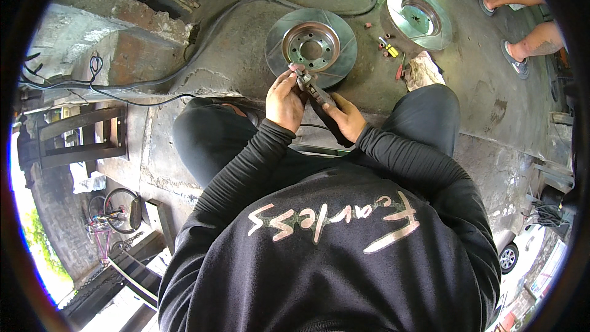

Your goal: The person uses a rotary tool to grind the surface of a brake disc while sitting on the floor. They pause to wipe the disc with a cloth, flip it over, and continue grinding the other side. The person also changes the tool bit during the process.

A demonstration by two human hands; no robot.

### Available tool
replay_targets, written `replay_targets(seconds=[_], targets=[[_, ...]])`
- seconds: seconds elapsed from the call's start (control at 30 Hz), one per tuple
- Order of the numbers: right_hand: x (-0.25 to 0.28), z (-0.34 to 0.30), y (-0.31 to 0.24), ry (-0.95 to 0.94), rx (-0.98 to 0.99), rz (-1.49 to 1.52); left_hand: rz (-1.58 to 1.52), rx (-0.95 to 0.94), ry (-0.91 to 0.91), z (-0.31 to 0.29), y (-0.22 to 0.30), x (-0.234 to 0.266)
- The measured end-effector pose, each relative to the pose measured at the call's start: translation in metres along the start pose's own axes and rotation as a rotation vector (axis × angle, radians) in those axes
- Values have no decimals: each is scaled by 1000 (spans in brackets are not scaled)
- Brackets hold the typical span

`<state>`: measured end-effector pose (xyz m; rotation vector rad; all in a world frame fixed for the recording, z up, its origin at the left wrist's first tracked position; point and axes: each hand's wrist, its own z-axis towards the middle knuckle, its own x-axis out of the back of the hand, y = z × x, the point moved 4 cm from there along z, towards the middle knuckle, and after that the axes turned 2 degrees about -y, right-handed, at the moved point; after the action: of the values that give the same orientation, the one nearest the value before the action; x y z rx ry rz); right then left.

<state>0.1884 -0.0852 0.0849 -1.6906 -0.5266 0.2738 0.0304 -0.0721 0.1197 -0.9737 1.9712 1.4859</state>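
A long dark hand-held tool with a metal head (314,91) lies slantwise between my hands, above my lap. My right hand (346,117) is closed around its dark body, thumb on top. At the other end, my left hand (285,98) is closed with its fingertips pinched by the metal head, where a small pinkish tip shows; what exactly they grip is partly hidden. Just beyond the hands, a brake disc (278,46) with a rusty brown hub lies flat on the floor. The tool's exact kind cannot be made out.
A second brake disc (395,3) lies farther right. Near it are small yellow-handled pieces (392,50), a red screwdriver (401,69) and a crumpled rag (424,72). A black hose (212,34) curves across the floor. Another person's legs (522,43) stand at the far right.
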Motion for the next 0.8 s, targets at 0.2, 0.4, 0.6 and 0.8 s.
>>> replay_targets(seconds=[0.2,0.4,0.6,0.8], targets=[[-1,-3,-3,-51,-7,-100,73,-65,153,-7,1,-4],[0,-1,0,-6,-1,-4,-25,-56,53,-5,2,-7],[-1,-1,0,18,-12,17,225,91,33,-10,-14,-4],[2,-1,-2,-2,-90,53,112,319,51,-19,-20,-11]])
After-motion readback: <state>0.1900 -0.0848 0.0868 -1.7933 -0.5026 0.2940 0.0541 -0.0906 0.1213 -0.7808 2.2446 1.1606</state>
